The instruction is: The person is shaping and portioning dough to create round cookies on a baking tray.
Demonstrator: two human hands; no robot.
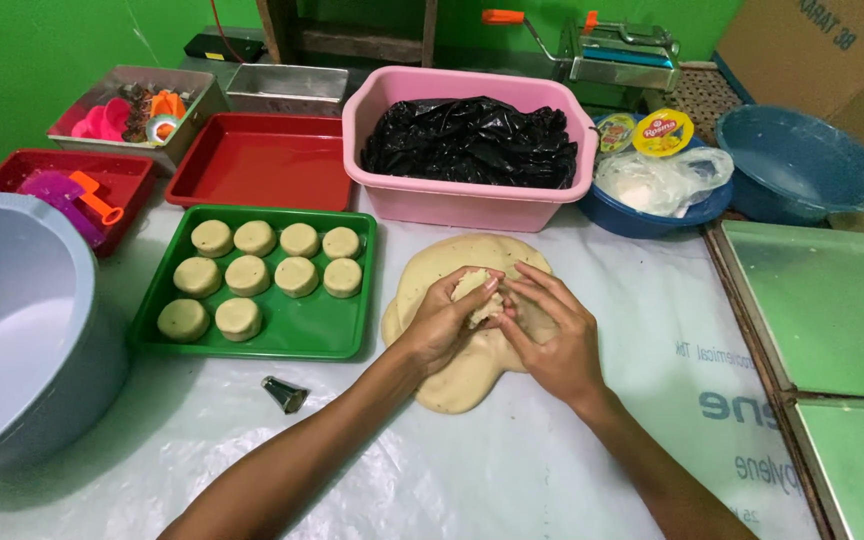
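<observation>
My left hand (442, 325) and my right hand (552, 335) meet over a flat slab of pale dough (452, 385) on the white plastic sheet. Both hands grip a small lump of dough (474, 292) between their fingertips, just above the slab. To the left lies a green tray (302, 330) with several round dough pieces (247, 275) set in rows.
A small metal piping nozzle (284, 394) lies near my left forearm. A large grey bowl (12, 330) stands at the left, a pink tub (422, 200) with a black plastic bag behind the dough, red trays (262, 165) beyond. Metal baking trays (822, 300) lie at the right.
</observation>
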